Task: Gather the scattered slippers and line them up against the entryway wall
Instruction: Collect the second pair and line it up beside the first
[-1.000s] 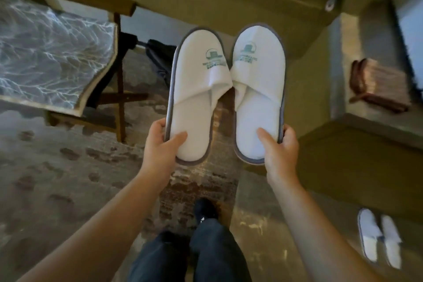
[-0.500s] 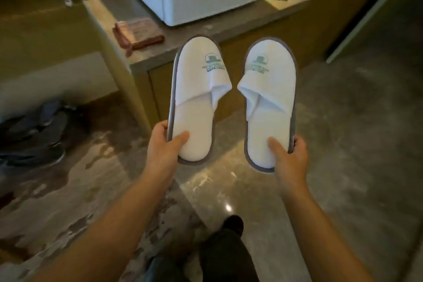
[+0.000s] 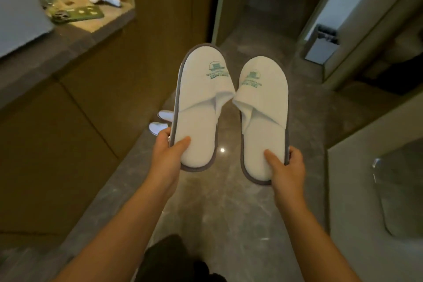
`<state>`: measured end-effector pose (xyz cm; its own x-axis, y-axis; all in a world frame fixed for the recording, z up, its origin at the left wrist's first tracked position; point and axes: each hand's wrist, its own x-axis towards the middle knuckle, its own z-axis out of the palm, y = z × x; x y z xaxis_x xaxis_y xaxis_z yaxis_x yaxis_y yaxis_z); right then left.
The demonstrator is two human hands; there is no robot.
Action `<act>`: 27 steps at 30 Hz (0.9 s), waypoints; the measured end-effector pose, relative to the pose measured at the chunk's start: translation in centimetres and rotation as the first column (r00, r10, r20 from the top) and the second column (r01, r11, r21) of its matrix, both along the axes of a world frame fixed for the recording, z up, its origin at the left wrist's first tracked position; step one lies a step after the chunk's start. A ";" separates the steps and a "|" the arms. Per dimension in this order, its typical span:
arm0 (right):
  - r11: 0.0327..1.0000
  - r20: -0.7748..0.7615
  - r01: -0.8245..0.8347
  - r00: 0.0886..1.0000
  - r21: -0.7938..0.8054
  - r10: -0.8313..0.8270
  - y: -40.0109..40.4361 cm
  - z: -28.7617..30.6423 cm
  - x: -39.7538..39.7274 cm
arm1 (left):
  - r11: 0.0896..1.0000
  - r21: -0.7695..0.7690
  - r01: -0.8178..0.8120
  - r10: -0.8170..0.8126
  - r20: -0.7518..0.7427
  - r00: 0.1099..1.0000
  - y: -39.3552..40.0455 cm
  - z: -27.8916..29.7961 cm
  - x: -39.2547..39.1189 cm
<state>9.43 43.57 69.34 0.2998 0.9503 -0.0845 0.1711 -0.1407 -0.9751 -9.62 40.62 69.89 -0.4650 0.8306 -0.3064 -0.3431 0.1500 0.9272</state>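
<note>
The left hand (image 3: 168, 152) grips the heel of one slipper (image 3: 201, 103); the right hand (image 3: 286, 167) grips the heel of the other slipper (image 3: 263, 119). Both are held over the floor (image 3: 229, 201), long axes running away from the person, toes forward, uppers nearly touching. Beyond the left hand, two more slippers (image 3: 160, 121) lie on the floor beside the cabinet (image 3: 68, 133).

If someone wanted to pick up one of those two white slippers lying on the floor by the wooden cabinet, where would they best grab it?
Probably from above, at whichever end lies free, with a pinch grip across the flat sole. Only the rounded ends of the two white floor slippers show; the rest hides behind the held white grey-edged slipper. The left hand pinches that one the same way at its heel.
</note>
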 end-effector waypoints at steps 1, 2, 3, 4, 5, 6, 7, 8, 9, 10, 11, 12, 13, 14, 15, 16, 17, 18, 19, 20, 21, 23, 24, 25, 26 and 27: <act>1.000 -0.014 0.012 1.000 -0.004 -0.012 1.6 -0.1 0.4 | 1.000 -0.001 0.016 -0.016 0.009 1.000 1.8 0.0 0.4; 1.000 -0.030 0.020 0.999 -0.011 -0.021 3.3 -0.4 0.7 | 1.000 -0.003 0.031 -0.031 0.016 0.999 3.7 -0.1 0.7; 1.000 -0.041 0.025 0.999 -0.019 -0.026 5.0 -0.6 0.9 | 0.999 -0.008 0.038 -0.038 0.023 0.999 5.6 -0.4 0.9; 0.999 -0.046 0.030 0.998 -0.024 -0.031 6.9 -0.9 0.9 | 0.999 -0.011 0.040 -0.040 0.033 0.999 7.7 -0.8 0.9; 0.999 -0.047 0.035 0.998 -0.025 -0.036 9.1 -1.2 1.0 | 0.999 -0.011 0.041 -0.040 0.044 0.998 9.9 -1.3 0.9; 0.999 -0.044 0.039 0.998 -0.024 -0.040 11.4 -1.4 0.9 | 0.999 -0.013 0.041 -0.041 0.055 0.998 12.2 -1.7 0.9; 0.999 -0.038 0.045 0.998 -0.023 -0.046 13.8 -1.6 0.8 | 0.999 -0.018 0.043 -0.041 0.068 0.997 14.7 -2.1 0.8; 0.999 -0.028 0.049 0.998 -0.019 -0.049 16.3 -1.6 0.6 | 0.999 -0.022 0.041 -0.039 0.083 0.996 17.3 -2.5 0.7; 0.999 -0.018 0.051 0.999 -0.013 -0.051 18.9 -1.6 0.4 | 0.999 -0.027 0.037 -0.034 0.095 0.995 19.9 -2.7 0.5; 0.999 -0.014 0.052 0.999 -0.010 -0.052 21.5 -1.4 0.2 | 0.999 -0.033 0.036 -0.032 0.102 0.994 22.7 -2.7 0.3; 0.999 -0.011 0.051 0.999 -0.010 -0.051 23.9 -1.2 0.0 | 0.999 -0.037 0.035 -0.031 0.104 0.994 25.3 -2.5 0.0; 0.999 -0.005 0.044 0.999 -0.011 -0.044 26.2 -0.9 -0.2 | 0.999 -0.034 0.033 -0.030 0.101 0.994 27.9 -2.3 -0.2; 0.999 0.000 0.037 0.999 -0.014 -0.037 28.4 -0.6 -0.4 | 0.999 -0.032 0.032 -0.029 0.093 0.995 30.3 -2.0 -0.5; 0.999 0.000 0.033 0.999 -0.016 -0.033 30.6 -0.4 -0.5 | 0.999 -0.032 0.033 -0.030 0.084 0.996 32.6 -1.7 -0.7; 0.999 -0.007 0.033 0.999 -0.017 -0.033 32.7 -0.2 -0.7 | 0.999 -0.033 0.036 -0.033 0.077 0.996 34.8 -1.5 -0.8; 0.999 -0.016 0.032 0.999 -0.021 -0.032 34.7 -0.1 -0.8 | 0.998 -0.034 0.043 -0.040 0.072 0.997 36.7 -1.3 -0.9; 0.999 -0.023 0.029 0.999 -0.027 -0.029 36.7 0.0 -0.8 | 0.998 -0.034 0.054 -0.052 0.067 0.996 38.6 -1.2 -1.0; 0.999 -0.030 0.023 0.999 -0.033 -0.024 38.7 -0.1 -0.8 | 0.997 -0.035 0.066 -0.064 0.064 0.996 40.4 -1.3 -1.0; 0.999 -0.039 0.015 0.999 -0.039 -0.017 40.8 -0.3 -0.8 | 0.997 -0.039 0.070 -0.068 0.065 0.996 42.2 -1.5 -1.0; 0.999 -0.046 0.003 0.999 -0.044 -0.005 42.9 -0.6 -0.7 | 0.997 -0.049 0.060 -0.057 0.068 0.996 44.0 -1.9 -1.0; 0.999 -0.050 -0.015 0.999 -0.050 0.012 45.1 -0.9 -0.6 | 0.997 -0.064 0.037 -0.033 0.069 0.997 45.7 -2.3 -0.9; 0.996 -0.047 -0.066 0.997 -0.061 0.064 49.9 -1.9 -0.2 | 0.996 -0.090 -0.025 0.031 0.067 0.997 49.1 -3.7 -0.7; 0.992 -0.042 -0.102 0.994 -0.070 0.099 52.4 -2.4 -0.1 | 0.993 -0.107 -0.055 0.062 0.068 0.996 50.7 -4.4 -0.6; 0.987 -0.037 -0.140 0.990 -0.082 0.137 54.9 -3.1 0.1 | 0.989 -0.125 -0.082 0.090 0.066 0.994 52.3 -5.2 -0.5; 0.980 -0.033 -0.180 0.984 -0.090 0.178 57.6 -3.8 0.2 | 0.984 -0.139 -0.112 0.121 0.063 0.991 54.0 -6.0 -0.3; 0.970 -0.029 -0.223 0.975 -0.095 0.221 60.4 -4.6 0.3 | 0.977 -0.152 -0.151 0.162 0.063 0.985 55.7 -6.8 0.1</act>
